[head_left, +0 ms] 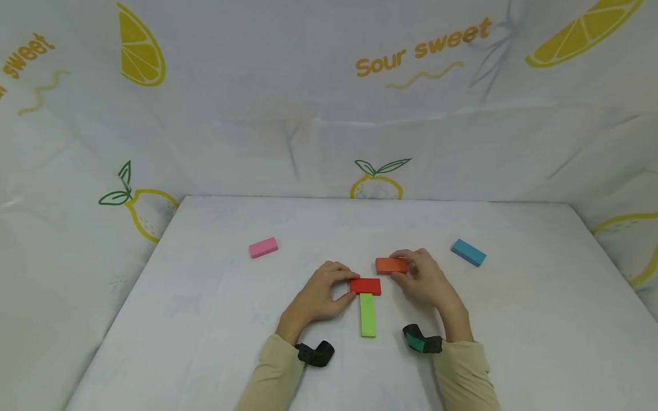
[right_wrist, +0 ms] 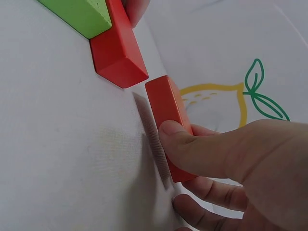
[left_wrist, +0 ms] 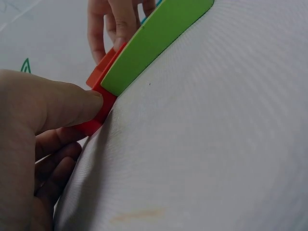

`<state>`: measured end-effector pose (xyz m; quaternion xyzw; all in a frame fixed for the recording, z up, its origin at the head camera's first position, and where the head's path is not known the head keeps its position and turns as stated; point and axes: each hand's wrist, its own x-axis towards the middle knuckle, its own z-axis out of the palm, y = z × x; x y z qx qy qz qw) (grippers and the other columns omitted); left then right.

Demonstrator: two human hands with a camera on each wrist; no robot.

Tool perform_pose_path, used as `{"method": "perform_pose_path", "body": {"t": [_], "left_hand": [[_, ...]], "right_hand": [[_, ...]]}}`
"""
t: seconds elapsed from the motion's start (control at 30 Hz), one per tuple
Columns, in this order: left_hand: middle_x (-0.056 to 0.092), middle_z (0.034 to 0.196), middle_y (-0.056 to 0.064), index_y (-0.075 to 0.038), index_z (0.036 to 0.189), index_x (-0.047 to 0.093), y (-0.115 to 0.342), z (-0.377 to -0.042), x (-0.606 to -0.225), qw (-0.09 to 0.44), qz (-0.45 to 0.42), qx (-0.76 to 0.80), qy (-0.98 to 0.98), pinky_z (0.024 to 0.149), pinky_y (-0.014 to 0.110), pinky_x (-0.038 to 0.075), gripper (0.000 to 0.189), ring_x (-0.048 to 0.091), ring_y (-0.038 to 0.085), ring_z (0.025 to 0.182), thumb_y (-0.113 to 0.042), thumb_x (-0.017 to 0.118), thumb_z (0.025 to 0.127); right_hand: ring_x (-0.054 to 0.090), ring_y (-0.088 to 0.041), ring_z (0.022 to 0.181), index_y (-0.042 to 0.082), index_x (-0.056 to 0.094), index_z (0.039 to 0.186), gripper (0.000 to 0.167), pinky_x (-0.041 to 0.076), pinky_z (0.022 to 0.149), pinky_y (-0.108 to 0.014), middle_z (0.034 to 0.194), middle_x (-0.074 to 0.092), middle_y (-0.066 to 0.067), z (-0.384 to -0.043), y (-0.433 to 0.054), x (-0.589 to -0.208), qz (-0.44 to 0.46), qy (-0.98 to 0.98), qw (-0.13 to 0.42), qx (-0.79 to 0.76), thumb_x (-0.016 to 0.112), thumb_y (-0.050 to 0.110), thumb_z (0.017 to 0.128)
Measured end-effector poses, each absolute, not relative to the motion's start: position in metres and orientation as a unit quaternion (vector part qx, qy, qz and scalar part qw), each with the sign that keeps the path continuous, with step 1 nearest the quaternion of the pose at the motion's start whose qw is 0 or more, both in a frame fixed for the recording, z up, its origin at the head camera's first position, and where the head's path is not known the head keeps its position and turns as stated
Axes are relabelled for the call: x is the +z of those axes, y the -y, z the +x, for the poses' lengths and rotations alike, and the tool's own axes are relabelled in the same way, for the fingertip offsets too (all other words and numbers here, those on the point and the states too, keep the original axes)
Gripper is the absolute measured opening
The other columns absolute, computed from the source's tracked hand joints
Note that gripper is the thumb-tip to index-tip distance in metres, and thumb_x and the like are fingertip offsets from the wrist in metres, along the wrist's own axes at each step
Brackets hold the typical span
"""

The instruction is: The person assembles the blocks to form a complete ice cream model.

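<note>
My left hand [head_left: 323,293] pinches the left end of a red block [head_left: 366,286] between thumb and fingers. The red block lies crosswise at the far end of a light green block [head_left: 367,317], the two meeting in a T shape. In the right hand [head_left: 422,278], thumb and fingers grip an orange block [head_left: 389,265] by its right part. That orange block is just beyond the red one and to its right; in the right wrist view a shadow runs beside it and a gap parts it from the red block [right_wrist: 120,57].
A pink block [head_left: 263,248] lies at the back left of the white table [head_left: 205,342]. At the back right is a blue block [head_left: 468,253], set at a slant. Behind the table hangs a white cloth [head_left: 247,85] with lemon prints. Dark bands [head_left: 316,354] sit on both wrists.
</note>
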<state>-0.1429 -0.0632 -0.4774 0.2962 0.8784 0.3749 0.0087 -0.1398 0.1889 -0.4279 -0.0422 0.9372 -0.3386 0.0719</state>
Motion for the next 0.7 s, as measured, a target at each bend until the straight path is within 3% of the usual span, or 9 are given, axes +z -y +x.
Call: {"method": "perform_pose_path", "body": {"t": [0.23,0.7], "left_hand": [[0.07,0.118,0.002,-0.013,0.123,0.074,0.0637,-0.1428,-0.4768,0.009,0.297,0.378,-0.877,0.1,0.036,0.053,0.033,0.06,0.017,0.112,-0.017,0.073,0.091],[0.07,0.116,0.002,-0.012,0.122,0.074,0.0633,-0.1428,-0.4772,0.002,0.302,0.376,-0.876,0.098,0.036,0.053,0.032,0.06,0.016,0.109,-0.016,0.073,0.09]], "right_hand": [[0.056,-0.032,0.103,0.011,0.067,0.128,0.036,0.056,0.085,-0.047,0.109,0.059,-0.016,-0.1385,-0.187,-0.4276,-0.038,-0.939,0.078,-0.332,0.073,0.015,0.092],[0.054,-0.028,0.099,0.011,0.07,0.122,0.032,0.052,0.084,-0.044,0.103,0.06,-0.013,-0.1368,-0.1863,-0.4274,-0.057,-0.94,0.091,-0.324,0.075,0.015,0.091]]}}
